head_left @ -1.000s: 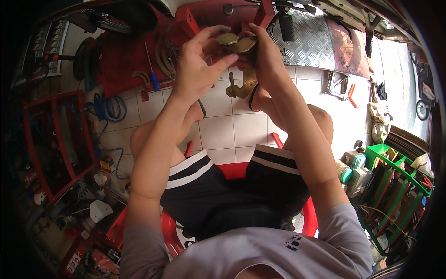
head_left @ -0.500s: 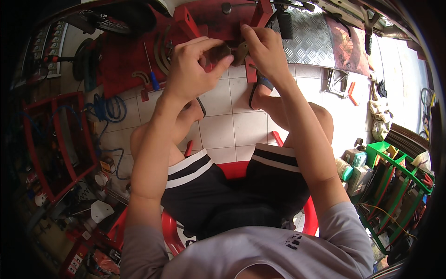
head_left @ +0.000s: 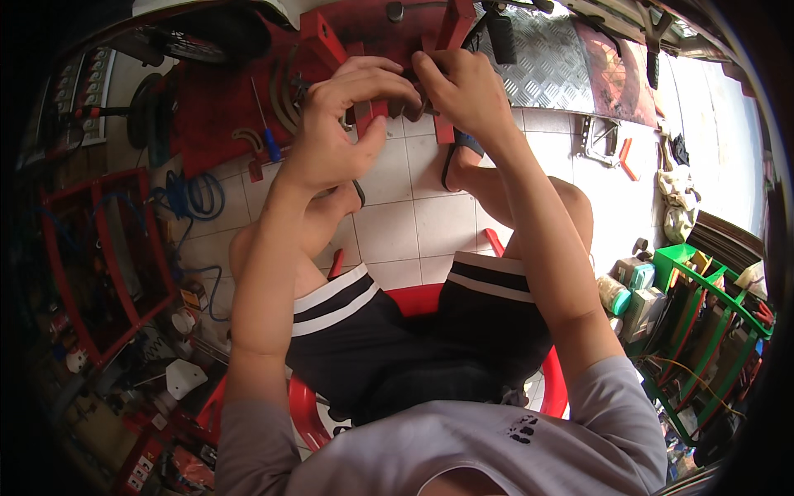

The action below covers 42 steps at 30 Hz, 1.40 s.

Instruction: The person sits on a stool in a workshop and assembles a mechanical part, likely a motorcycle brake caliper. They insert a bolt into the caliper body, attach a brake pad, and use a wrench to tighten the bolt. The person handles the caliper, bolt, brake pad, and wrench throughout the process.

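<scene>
My right hand (head_left: 467, 89) is closed, its thumb and fingers pinching a small dark brown metal piece (head_left: 407, 108); its exact kind is partly hidden by the fingers. My left hand (head_left: 337, 124) is open, thumb held apart and fingers curved over the piece's left side. Its fingertips are close to the piece, though I cannot tell whether they touch it. Just beyond both hands stand two red metal uprights (head_left: 324, 41) on a red work platform (head_left: 217, 99). On the platform, left of my left hand, lies a screwdriver (head_left: 271, 147) with a blue handle, near a curved metal bracket (head_left: 246, 139).
A motorcycle wheel (head_left: 211, 40) is at the far left, with a silver tread plate (head_left: 542, 70) at the far right. A coiled blue hose (head_left: 194, 197) lies left, by a red metal rack (head_left: 107, 264). On the right stand a green tool rack (head_left: 695, 273) and a jar (head_left: 612, 293).
My left thumb has swung down, away from the brown piece, and the left fingers have spread. The right hand has shifted slightly left. The piece now shows less between the hands.
</scene>
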Available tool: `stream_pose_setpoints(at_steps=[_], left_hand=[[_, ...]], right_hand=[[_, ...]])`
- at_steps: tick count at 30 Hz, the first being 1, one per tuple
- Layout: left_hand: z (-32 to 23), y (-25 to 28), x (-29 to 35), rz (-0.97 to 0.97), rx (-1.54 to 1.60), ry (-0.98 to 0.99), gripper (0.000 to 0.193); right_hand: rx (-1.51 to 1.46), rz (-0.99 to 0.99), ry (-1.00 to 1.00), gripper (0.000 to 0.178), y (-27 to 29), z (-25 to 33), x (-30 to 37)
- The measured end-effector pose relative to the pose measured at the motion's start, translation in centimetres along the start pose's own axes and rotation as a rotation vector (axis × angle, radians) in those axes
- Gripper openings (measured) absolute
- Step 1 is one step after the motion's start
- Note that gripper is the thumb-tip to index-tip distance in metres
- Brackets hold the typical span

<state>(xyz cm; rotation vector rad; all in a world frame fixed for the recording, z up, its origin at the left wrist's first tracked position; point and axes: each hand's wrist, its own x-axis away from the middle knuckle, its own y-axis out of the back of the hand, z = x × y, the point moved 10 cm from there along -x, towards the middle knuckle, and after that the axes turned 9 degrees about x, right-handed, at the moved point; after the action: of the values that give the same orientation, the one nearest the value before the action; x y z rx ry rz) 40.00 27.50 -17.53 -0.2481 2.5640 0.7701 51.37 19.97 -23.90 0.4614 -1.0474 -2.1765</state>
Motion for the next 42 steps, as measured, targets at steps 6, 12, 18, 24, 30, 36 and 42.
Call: stream_pose_setpoints(at_steps=[6, 12, 18, 24, 30, 36, 42], left_hand=[[3.8, -0.1, 1.3, -0.202, 0.369, 0.377, 0.023], [4.1, 1.0, 1.5, -0.263, 0.136, 0.326, 0.021], [4.4, 0.8, 1.4, -0.276, 0.441, 0.392, 0.026], [4.6, -0.7, 1.4, -0.221, 0.521, 0.435, 0.028], [5.0, -0.6, 2.0, -0.168, 0.272, 0.505, 0.028], [5.4, -1.1, 2.2, -0.124, 0.165, 0.598, 0.032], [5.3, -1.1, 1.7, -0.175, 0.426, 0.495, 0.04]], right_hand=[[-0.023, 0.032, -0.055, 0.049, 0.0, -0.2, 0.0], [0.013, 0.083, -0.114, 0.048, 0.0, 0.0, 0.2], [0.037, 0.004, -0.11, 0.048, 0.0, -0.6, 0.2], [0.044, 0.039, -0.13, 0.046, -0.3, -0.7, 0.1], [0.064, 0.064, -0.191, 0.05, -0.6, -1.3, 0.2], [0.158, 0.009, -0.194, 0.053, -1.1, -2.6, 0.1], [0.14, 0.096, -0.247, 0.056, -1.0, -2.4, 0.5]])
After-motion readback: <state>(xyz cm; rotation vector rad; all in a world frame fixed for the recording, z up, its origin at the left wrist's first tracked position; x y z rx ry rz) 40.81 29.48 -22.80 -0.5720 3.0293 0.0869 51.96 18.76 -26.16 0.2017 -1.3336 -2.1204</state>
